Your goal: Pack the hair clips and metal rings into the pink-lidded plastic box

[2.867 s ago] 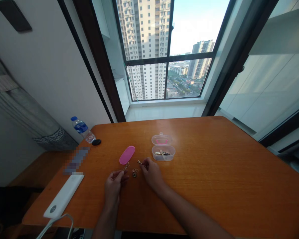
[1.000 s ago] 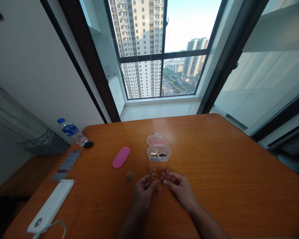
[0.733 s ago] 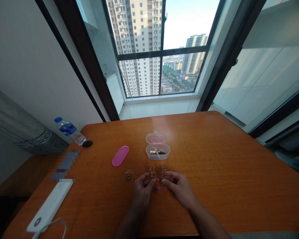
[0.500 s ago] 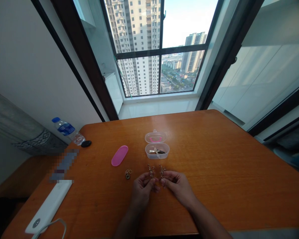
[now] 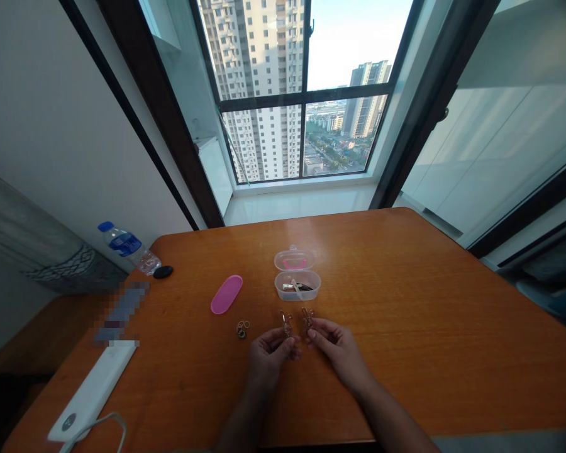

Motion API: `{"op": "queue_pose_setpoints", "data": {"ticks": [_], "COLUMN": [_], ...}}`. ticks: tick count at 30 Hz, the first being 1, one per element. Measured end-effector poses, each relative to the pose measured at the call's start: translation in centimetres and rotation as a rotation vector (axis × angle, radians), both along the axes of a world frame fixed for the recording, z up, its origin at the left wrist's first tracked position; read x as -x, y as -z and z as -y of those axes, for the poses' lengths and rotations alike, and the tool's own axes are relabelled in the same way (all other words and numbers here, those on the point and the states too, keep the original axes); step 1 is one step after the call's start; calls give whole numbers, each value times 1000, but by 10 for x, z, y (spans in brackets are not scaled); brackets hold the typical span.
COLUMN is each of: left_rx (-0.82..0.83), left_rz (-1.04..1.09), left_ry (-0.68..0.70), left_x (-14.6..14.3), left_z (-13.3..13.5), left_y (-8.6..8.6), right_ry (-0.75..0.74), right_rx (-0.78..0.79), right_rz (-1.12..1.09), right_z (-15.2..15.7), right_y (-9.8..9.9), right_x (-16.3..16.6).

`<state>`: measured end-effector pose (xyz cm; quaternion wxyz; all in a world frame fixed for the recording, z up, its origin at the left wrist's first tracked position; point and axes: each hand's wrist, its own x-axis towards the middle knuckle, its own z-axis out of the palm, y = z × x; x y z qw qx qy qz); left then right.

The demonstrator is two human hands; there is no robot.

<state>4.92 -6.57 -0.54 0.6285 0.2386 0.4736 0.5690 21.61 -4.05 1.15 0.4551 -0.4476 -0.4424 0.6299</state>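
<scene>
Between the thumb and fingers of my left hand is a small shiny piece of looped, bent metal, held upright. A similar looped metal piece is pinched in my right hand. The two pieces are side by side with a narrow gap between them; their exact kind is too small to tell. Just beyond my hands stands an open clear plastic case with dark and silvery small items inside. Several small metal rings lie in a little cluster left of my left hand.
Left of the case lies a pink oval lid-like piece. A white power strip with a cable runs along the table's left side. A water bottle lies near a black round object at the far left. All rest on the wooden table.
My right hand has shifted slightly up and right, tilting its metal piece and widening the gap a little. My left hand has barely moved.
</scene>
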Motion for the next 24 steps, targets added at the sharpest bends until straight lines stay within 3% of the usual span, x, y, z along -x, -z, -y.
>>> {"op": "queue_pose_setpoints", "data": {"ticks": [6, 15, 24], "left_rx": [-31, -27, -39], "left_rz": [41, 152, 202], "left_ry": [-18, -85, -115], "left_x": [1, 5, 8], "left_z": [1, 0, -1], "left_y": [0, 4, 2], "right_ry": [5, 3, -29], "right_rx": [8, 51, 57], "right_rz": [0, -156, -180], "right_z": [1, 1, 2], "right_y": [-1, 13, 8], "right_x": [-1, 1, 2]}}
